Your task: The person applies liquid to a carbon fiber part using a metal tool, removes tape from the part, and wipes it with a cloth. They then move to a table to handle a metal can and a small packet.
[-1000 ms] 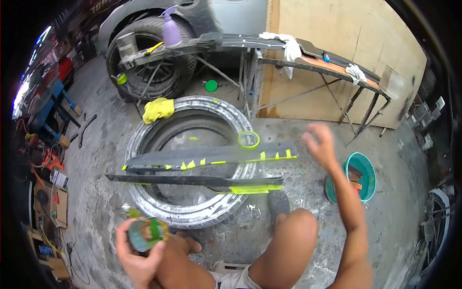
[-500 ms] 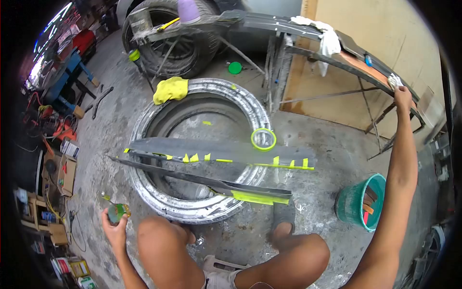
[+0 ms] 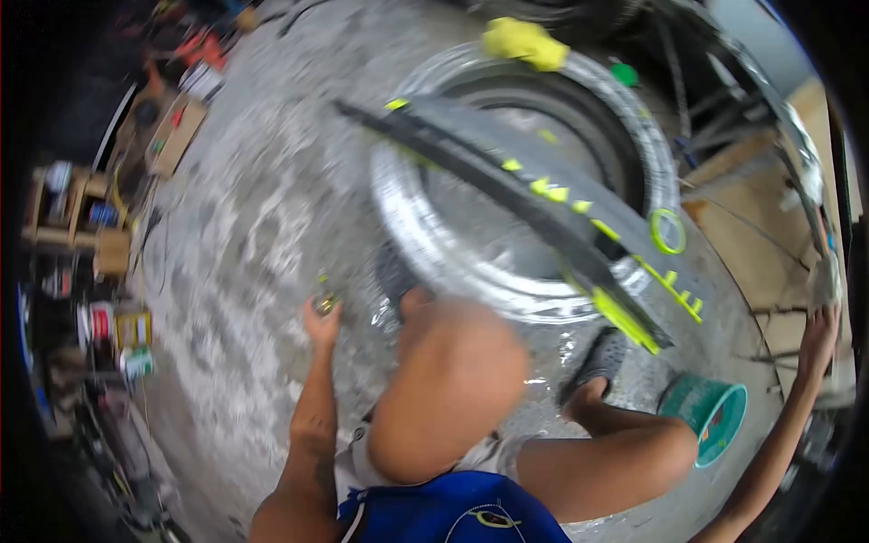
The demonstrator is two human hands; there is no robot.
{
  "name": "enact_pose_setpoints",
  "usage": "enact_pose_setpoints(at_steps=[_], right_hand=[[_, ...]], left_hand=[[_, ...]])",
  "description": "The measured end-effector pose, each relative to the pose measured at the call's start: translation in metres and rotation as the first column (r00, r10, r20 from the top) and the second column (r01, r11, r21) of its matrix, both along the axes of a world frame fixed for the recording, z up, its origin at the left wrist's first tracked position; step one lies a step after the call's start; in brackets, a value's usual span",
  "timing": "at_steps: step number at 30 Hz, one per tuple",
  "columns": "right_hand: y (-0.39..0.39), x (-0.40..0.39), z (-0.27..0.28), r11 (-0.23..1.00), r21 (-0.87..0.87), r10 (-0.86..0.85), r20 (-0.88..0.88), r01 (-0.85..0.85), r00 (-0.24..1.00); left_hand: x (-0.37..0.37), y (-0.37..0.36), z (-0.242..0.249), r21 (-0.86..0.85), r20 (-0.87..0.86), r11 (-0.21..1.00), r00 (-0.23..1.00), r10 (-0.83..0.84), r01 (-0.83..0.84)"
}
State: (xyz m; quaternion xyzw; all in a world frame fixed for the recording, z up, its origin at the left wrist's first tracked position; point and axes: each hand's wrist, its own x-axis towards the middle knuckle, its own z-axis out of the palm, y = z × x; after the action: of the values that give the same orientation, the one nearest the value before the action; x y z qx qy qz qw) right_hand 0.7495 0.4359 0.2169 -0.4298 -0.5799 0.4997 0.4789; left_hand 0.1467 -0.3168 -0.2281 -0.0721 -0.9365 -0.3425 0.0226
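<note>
My left hand is closed around a small container above the concrete floor, left of my knee. At the far right, my right hand has its fingers wrapped round a whitish cloth, blurred, beside the stand's edge. Between the hands, two long dark trim panels lie across a large tire covered in white smears. Pieces of yellow-green tape stick to the panels' edges. A tape roll rests near the right end of the panels.
A yellow cloth lies on the tire's top rim. A green bucket stands right of my knee. Boxes, cans and a wooden shelf are at the left. A green lid lies beyond the tire.
The view has turned and tipped down, so the tire and panels appear tilted and further right. Both hands still hold their items. My blue shirt now shows at the bottom.
</note>
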Motion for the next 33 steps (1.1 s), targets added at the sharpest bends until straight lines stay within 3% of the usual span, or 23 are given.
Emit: enact_pose_setpoints(at_steps=[1, 3, 4, 5, 6, 7, 8, 12, 13, 15, 17, 18, 19, 20, 23, 24, 25, 27, 30, 32, 33], right_hand=[[-0.004, 0.003, -0.011, 0.989, -0.044, 0.135, -0.072, -0.138, 0.988], [-0.011, -0.027, -0.021, 0.951, -0.089, 0.282, -0.138, -0.296, 0.949], [-0.035, -0.058, -0.025, 0.785, -0.123, 0.572, -0.23, -0.607, 0.787], [-0.07, -0.098, -0.026, 0.523, -0.125, 0.779, -0.332, -0.843, 0.532], [-0.111, -0.142, -0.029, 0.497, -0.145, 0.788, -0.338, -0.856, 0.515], [-0.157, -0.189, -0.033, 0.668, -0.182, 0.67, -0.275, -0.721, 0.69], [-0.181, -0.217, -0.039, 0.81, -0.197, 0.518, -0.201, -0.553, 0.831], [-0.204, -0.256, -0.052, 0.692, -0.298, 0.591, -0.29, -0.658, 0.753], [-0.212, -0.267, -0.05, 0.724, -0.278, 0.568, -0.278, -0.631, 0.774], [-0.222, -0.274, -0.038, 0.674, -0.326, 0.553, -0.373, -0.663, 0.745], [-0.223, -0.267, -0.022, 0.746, -0.359, 0.455, -0.34, -0.561, 0.823], [-0.229, -0.272, -0.014, 0.816, -0.329, 0.372, -0.329, -0.475, 0.868], [-0.222, -0.257, -0.007, 0.752, -0.313, 0.419, -0.452, -0.58, 0.787], [-0.219, -0.252, -0.002, 0.743, -0.253, 0.433, -0.525, -0.62, 0.733], [-0.178, -0.183, 0.005, 0.79, -0.158, 0.416, -0.572, -0.592, 0.707], [-0.179, -0.18, 0.015, 0.928, -0.226, 0.151, -0.5, -0.297, 0.853], [-0.178, -0.175, 0.022, 0.963, -0.267, -0.14, -0.418, 0.026, 0.898], [-0.146, -0.124, 0.022, 0.96, -0.243, -0.239, -0.447, 0.14, 0.862], [-0.104, -0.057, 0.022, 0.934, -0.241, -0.349, -0.474, 0.262, 0.809], [-0.08, -0.024, 0.017, 0.911, -0.261, -0.412, -0.503, 0.32, 0.76], [-0.072, -0.01, 0.015, 0.909, -0.252, -0.416, -0.484, 0.333, 0.77]], left_hand=[[0.008, 0.001, -0.005, 0.153, 0.038, 0.988, 0.999, 0.009, -0.014], [0.012, -0.003, -0.031, 0.146, 0.093, 0.987, 0.994, 0.057, -0.07], [0.018, 0.005, -0.016, 0.175, 0.156, 0.975, 0.982, 0.11, -0.137], [0.022, 0.017, 0.001, 0.2, 0.219, 0.958, 0.962, 0.161, -0.206], [0.022, 0.017, -0.005, 0.157, 0.182, 0.966, 0.967, 0.177, -0.206], [0.023, 0.014, -0.01, 0.109, 0.147, 0.973, 0.971, 0.188, -0.205], [0.024, 0.013, -0.01, 0.166, 0.205, 0.962, 0.962, 0.18, -0.216], [0.018, -0.005, -0.051, 0.331, 0.258, 0.916, 0.955, 0.144, -0.228], [0.02, -0.005, -0.045, 0.296, 0.258, 0.928, 0.954, 0.151, -0.227], [0.028, -0.009, -0.035, 0.03, -0.039, 0.992, 0.992, 0.122, -0.121], [0.028, -0.006, -0.015, -0.075, 0.262, 0.99, 0.955, 0.137, -0.121], [0.028, -0.01, -0.034, 0.084, 0.274, 0.991, 0.959, 0.08, -0.106], [0.027, -0.019, -0.054, 0.079, 0.19, 0.994, 0.98, 0.065, -0.082], [0.024, -0.014, -0.034, 0.121, 0.265, 0.991, 0.964, 0.026, -0.06], [0.024, -0.011, -0.047, 0.302, 0.249, 0.949, 0.968, 0.012, -0.09], [0.021, -0.016, -0.049, 0.351, 0.269, 0.929, 0.963, 0.019, -0.117], [0.021, -0.017, -0.051, 0.368, 0.256, 0.924, 0.967, 0.004, -0.101], [0.023, -0.018, -0.056, 0.459, 0.218, 0.882, 0.976, 0.008, -0.11], [0.019, -0.039, -0.072, 0.431, 0.252, 0.884, 0.965, 0.072, -0.178], [0.038, -0.03, -0.04, 0.321, 0.258, 0.898, 0.94, 0.222, -0.3], [0.03, -0.074, -0.083, 0.164, 0.078, 0.979, 0.99, 0.114, -0.125]])
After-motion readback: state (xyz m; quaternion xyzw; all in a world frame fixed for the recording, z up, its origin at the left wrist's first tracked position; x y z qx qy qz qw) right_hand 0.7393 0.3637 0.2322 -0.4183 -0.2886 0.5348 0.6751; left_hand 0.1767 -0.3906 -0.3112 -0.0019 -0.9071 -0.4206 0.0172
